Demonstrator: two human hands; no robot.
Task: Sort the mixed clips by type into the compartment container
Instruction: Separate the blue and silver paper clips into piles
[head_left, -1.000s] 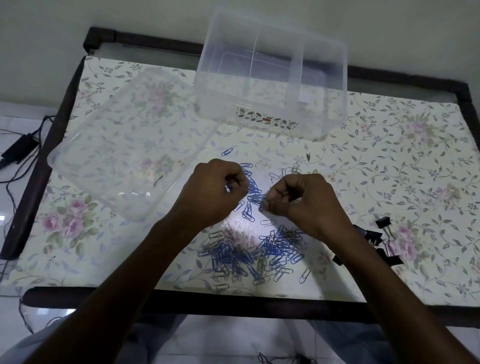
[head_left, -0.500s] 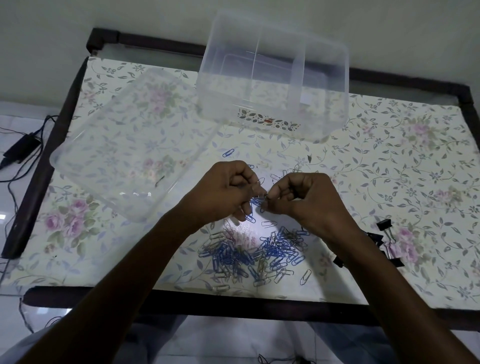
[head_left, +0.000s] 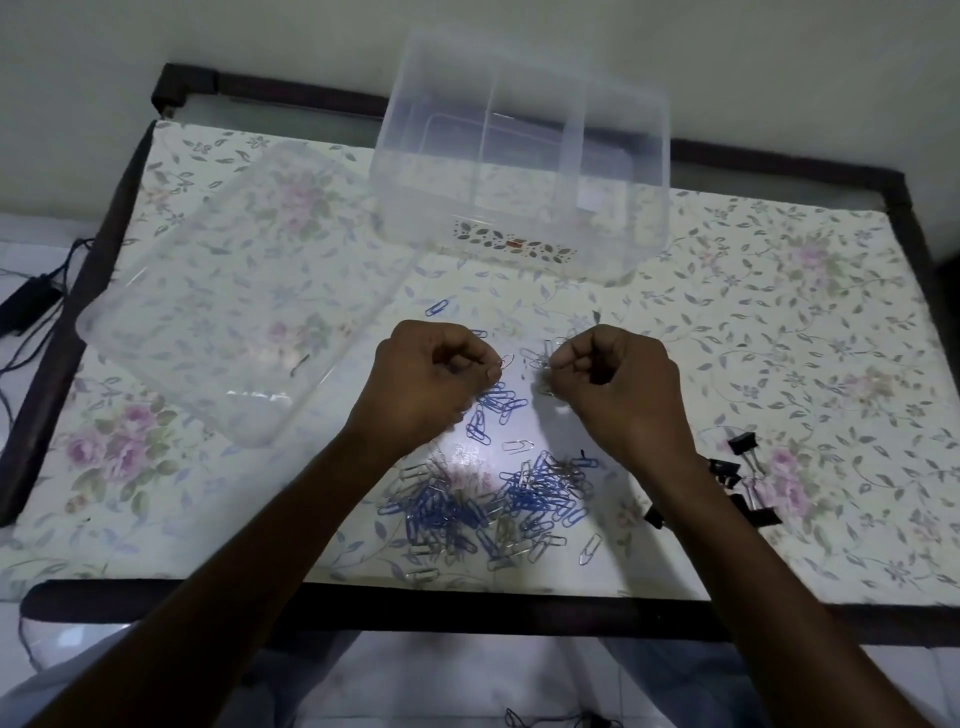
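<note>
The left hand (head_left: 431, 379) pinches a silver paper clip (head_left: 506, 360) at its fingertips; the right hand (head_left: 608, 382) pinches a small tangle of silver clips (head_left: 540, 358), both grips curled tight and held slightly apart above the surface (head_left: 779, 312). Just below them lie a few blue clips (head_left: 496, 410), then the mixed pile of clips (head_left: 493, 506) near the front edge. Black binder clips (head_left: 743, 478) sit right of the right wrist. The clear compartment container (head_left: 519, 171) stands at the back, its lid (head_left: 239, 291) to the left.
</note>
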